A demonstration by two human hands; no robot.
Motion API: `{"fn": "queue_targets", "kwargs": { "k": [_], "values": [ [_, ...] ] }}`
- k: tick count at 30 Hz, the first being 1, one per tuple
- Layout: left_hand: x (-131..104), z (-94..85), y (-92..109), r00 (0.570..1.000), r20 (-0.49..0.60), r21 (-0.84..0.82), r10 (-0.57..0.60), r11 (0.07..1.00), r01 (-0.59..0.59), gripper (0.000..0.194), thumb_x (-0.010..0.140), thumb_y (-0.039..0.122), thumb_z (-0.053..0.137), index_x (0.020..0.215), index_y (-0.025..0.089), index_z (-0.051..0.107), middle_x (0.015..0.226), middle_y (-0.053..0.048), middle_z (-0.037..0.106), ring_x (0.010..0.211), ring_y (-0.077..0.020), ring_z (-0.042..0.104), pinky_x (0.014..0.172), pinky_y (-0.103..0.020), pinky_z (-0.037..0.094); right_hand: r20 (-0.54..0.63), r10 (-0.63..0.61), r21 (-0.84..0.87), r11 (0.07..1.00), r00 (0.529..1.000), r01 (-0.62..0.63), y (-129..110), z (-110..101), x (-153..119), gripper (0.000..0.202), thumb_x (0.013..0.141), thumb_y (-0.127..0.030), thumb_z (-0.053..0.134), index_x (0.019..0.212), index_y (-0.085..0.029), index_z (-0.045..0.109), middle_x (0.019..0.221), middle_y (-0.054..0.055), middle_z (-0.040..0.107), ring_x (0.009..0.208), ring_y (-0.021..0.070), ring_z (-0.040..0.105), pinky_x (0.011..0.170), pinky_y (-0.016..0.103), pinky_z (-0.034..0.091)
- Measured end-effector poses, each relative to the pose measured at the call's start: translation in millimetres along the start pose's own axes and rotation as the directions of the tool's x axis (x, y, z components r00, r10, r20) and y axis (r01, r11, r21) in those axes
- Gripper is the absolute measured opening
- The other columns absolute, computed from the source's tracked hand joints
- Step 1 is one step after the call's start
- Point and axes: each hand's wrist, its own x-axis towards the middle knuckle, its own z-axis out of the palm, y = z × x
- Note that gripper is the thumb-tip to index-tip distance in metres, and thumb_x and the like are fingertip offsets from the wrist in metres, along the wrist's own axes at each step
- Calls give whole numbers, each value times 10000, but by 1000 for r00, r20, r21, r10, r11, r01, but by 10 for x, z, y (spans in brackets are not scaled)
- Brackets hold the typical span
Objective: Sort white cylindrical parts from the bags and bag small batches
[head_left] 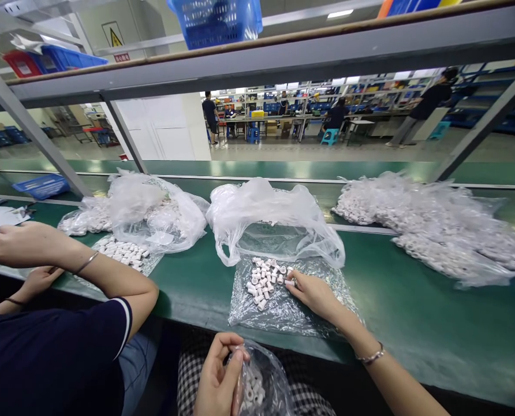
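Low at the front, my left hand [223, 372] grips the edge of a clear plastic bag [271, 370] that holds several small white ring-like parts [253, 388]. On the green bench, my right hand [312, 293] pinches a small white cylindrical part [289, 283] at the right side of a loose pile of white parts [264, 283]. That pile lies on a flat, crinkled clear plastic sheet or bag [249, 312]. Just behind it stands a large translucent white bag [275, 205], its mouth facing me.
At left, a co-worker's arm [105, 266] reaches across beside another bag [153, 208] and white parts [121, 253]. Filled clear bags [439, 225] lie on the bench [417, 312] at right. Overhead runs a shelf [283, 55] with a blue basket [218, 23].
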Motion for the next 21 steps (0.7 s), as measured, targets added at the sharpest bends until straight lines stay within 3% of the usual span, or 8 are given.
{"fn": "queue_targets", "kwargs": {
  "k": [3,7,8,10,13,16,18,21],
  "values": [
    [19,-4,-20,1000,2,-16,-7,1000,7,483,811,625,634,1001,196,516,901,-24,596,321,28,298,328,-158,198,82,114,359,923,990,-136,15,-97,-34,469,865,-628,424,926,-171,513,637,-22,443,542,18,318,513,147,211],
    [32,9,-31,1000,-5,-30,-13,999,13,472,818,608,637,996,187,518,916,-33,601,321,33,298,334,-157,189,187,137,792,564,973,-232,42,-244,-3,541,853,-711,322,983,-198,431,742,-22,463,506,9,262,403,152,159],
    [33,13,-30,1000,-6,-29,-15,999,15,467,821,604,637,995,186,519,919,-33,603,322,32,299,334,-157,190,168,139,797,564,976,-218,51,-255,22,549,850,-716,323,987,-196,435,751,-20,467,510,8,264,404,152,163],
    [34,18,-25,1000,-5,-31,-20,999,19,472,813,604,645,995,187,519,921,-29,606,321,34,300,335,-154,189,72,157,672,722,985,-164,68,-235,84,545,854,-701,351,937,-174,466,730,-13,470,535,7,293,450,145,211],
    [32,14,-16,1000,-7,-37,-23,999,23,492,795,614,661,991,185,520,919,-24,606,320,39,297,336,-149,192,-105,118,239,967,987,-90,89,-137,171,500,865,-639,419,991,-170,538,756,13,534,621,32,402,566,149,259],
    [28,-3,-13,1000,-1,-16,-20,1000,20,486,803,618,649,992,189,521,902,-22,604,324,30,298,331,-154,208,-91,69,-16,997,993,-71,96,-66,210,457,857,-562,497,1148,-213,542,884,36,601,700,58,461,620,163,248],
    [24,-14,-16,1000,6,-5,-14,1000,14,482,811,621,636,999,193,520,896,-23,603,326,23,304,330,-158,209,-52,88,30,996,995,-87,90,-79,201,428,850,-552,510,1080,-193,559,860,35,589,701,53,452,611,158,244],
    [18,-15,-22,1000,11,-18,-11,1000,11,492,814,633,627,1004,193,516,913,-22,599,322,32,305,337,-154,197,76,136,412,898,988,-156,53,-169,147,469,860,-616,429,1012,-183,526,796,4,528,590,15,359,516,144,222]
  ]
}}
